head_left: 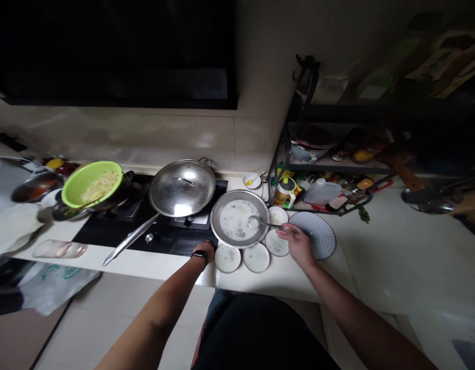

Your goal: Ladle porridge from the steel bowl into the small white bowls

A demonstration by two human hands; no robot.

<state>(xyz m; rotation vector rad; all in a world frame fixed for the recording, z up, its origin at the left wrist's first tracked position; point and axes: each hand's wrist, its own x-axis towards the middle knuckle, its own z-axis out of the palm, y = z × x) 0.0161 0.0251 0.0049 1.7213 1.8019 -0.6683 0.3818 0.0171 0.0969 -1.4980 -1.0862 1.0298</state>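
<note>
My right hand [297, 242] grips the handle of a metal ladle [254, 222]. The ladle's head is over a wide metal basin [217, 234] of white, milky liquid with dark bits in it. Several small round dishes [256, 258] of similar white liquid stand around the basin's front and right side. At the basin's lower left is my left hand [207, 250], with a black watch on the wrist. It is by the stove's edge, close to the basin's rim; its fingers are too dark and hidden to make out. A patterned plate [320, 236] lies beside and beneath my right hand.
A lidded wok [182, 187] with a long handle sits on the black stove [145, 236]. Further left are a green bowl [73, 187] of pale shreds and a glass [60, 249] on its side. A small white bowl [251, 180] and a crowded rack [337, 167] stand behind.
</note>
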